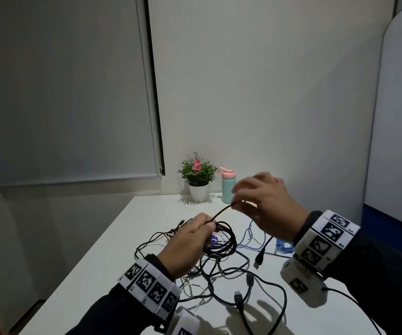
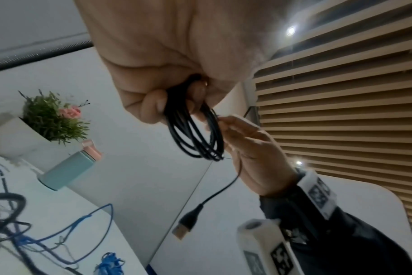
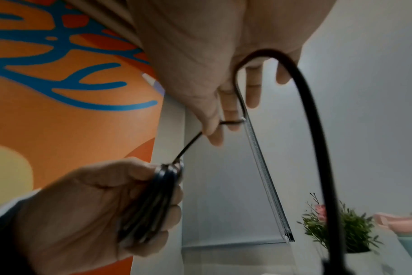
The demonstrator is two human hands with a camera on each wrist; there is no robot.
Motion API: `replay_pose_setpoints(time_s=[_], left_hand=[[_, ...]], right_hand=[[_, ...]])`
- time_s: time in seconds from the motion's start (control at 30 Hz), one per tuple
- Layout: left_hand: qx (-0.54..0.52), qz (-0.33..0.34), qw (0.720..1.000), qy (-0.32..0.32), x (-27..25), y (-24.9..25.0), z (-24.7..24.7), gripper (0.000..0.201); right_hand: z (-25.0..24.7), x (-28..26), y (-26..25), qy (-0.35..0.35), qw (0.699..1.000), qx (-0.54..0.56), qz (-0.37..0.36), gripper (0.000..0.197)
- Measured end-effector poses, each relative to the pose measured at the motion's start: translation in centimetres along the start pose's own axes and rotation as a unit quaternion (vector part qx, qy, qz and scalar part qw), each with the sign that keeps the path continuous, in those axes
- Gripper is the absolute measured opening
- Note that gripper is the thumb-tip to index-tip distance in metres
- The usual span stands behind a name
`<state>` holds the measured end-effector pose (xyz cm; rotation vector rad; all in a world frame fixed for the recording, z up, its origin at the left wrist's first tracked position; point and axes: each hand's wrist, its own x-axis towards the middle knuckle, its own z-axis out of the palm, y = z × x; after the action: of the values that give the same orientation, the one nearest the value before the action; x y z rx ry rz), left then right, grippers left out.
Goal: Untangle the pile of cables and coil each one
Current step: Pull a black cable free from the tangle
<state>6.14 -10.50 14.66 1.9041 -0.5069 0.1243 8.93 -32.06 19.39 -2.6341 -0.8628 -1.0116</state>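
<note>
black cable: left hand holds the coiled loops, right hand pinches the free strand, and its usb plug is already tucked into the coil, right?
Not tucked in. The head view shows the USB plug dangling free below the right hand. The left hand does hold the black cable coil.

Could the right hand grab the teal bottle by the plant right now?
Probably not yet: the right hand is pinching the black cable, so it is busy. The way to the teal bottle just behind it looks free.

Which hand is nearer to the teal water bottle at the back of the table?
Right. The right hand is raised just in front of the teal water bottle, pinching the black cable. The left hand is lower and closer to the person, holding the coil.
</note>
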Motion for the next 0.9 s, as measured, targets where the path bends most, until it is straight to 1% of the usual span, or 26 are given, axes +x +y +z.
replay_pose_setpoints(time_s=[0.07, 0.1, 0.17, 0.23, 0.3, 0.37, 0.43, 0.5, 0.53, 0.57, 0.63, 0.67, 0.7, 0.73, 0.77, 0.8, 0.83, 0.9], left_hand=[[-0.039, 0.027, 0.999, -0.009, 0.0, 0.5, 0.3, 0.008], [-0.033, 0.042, 0.999, -0.006, 0.0, 0.7, 0.4, 0.009], [0.008, 0.078, 0.997, 0.023, 0.3, 0.8, 0.5, 0.017], [0.009, 0.099, 0.993, 0.056, 0.7, 0.8, 0.4, 0.017], [-0.005, 0.100, 0.993, 0.062, 1.0, 0.6, 0.4, 0.021], [0.017, 0.103, 0.993, 0.060, 1.2, 0.5, 0.3, 0.022], [0.035, 0.106, 0.992, 0.054, 1.3, 0.3, 0.3, 0.020], [0.030, 0.096, 0.993, 0.055, 1.5, 0.1, 0.3, 0.018], [0.027, 0.089, 0.994, 0.062, 1.6, 0.0, 0.3, 0.016], [0.026, 0.079, 0.994, 0.074, 1.7, -0.1, 0.4, 0.013], [0.025, 0.051, 0.993, 0.108, 2.1, -0.4, 0.4, 0.009], [0.028, 0.037, 0.991, 0.124, 2.2, -0.5, 0.4, 0.010], [0.036, 0.026, 0.990, 0.136, 2.3, -0.7, 0.5, 0.009], [0.044, 0.020, 0.988, 0.145, 2.4, -0.7, 0.7, 0.008], [0.048, 0.019, 0.987, 0.150, 2.3, -0.7, 0.9, 0.008], [0.044, 0.018, 0.987, 0.152, 2.2, -0.7, 1.2, 0.008], [0.032, 0.013, 0.988, 0.153, 2.2, -0.8, 1.5, 0.009], [-0.016, -0.020, 0.987, 0.157, 2.1, -1.1, 2.0, 0.010]], right_hand=[[0.0, 0.3, 0.1, -0.052, 0.998, -0.005, 0.046, 0.014], [0.2, 0.4, 0.0, -0.090, 0.994, 0.017, 0.053, 0.013], [0.7, 0.3, -0.5, -0.152, 0.979, 0.121, 0.069, 0.018], [1.1, -0.1, -1.1, -0.184, 0.963, 0.183, 0.079, 0.025], [1.4, -0.5, -1.6, -0.199, 0.959, 0.189, 0.075, 0.030], [1.5, -0.7, -1.8, -0.207, 0.960, 0.176, 0.070, 0.033], [1.5, -0.7, -1.9, -0.212, 0.960, 0.170, 0.069, 0.027], [1.4, -0.6, -1.9, -0.210, 0.960, 0.170, 0.074, 0.019], [1.3, -0.6, -1.9, -0.194, 0.964, 0.164, 0.074, 0.015], [1.2, -0.6, -1.9, -0.153, 0.973, 0.154, 0.075, 0.013], [0.7, -0.9, -2.2, 0.002, 0.986, 0.150, 0.070, 0.008], [0.2, -1.1, -2.5, 0.061, 0.986, 0.150, 0.049, 0.005], [-0.3, -1.2, -2.9, 0.069, 0.986, 0.149, 0.028, 0.010], [-0.5, -1.3, -3.5, 0.038, 0.988, 0.148, 0.010, 0.018], [-0.5, -1.3, -4.1, -0.012, 0.990, 0.143, 0.003, 0.026], [-0.2, -1.4, -4.5, -0.057, 0.990, 0.127, 0.002, 0.030], [0.1, -1.4, -4.7, -0.080, 0.990, 0.112, 0.006, 0.029], [0.5, -1.3, -4.7, -0.082, 0.992, 0.095, 0.020, 0.024]])
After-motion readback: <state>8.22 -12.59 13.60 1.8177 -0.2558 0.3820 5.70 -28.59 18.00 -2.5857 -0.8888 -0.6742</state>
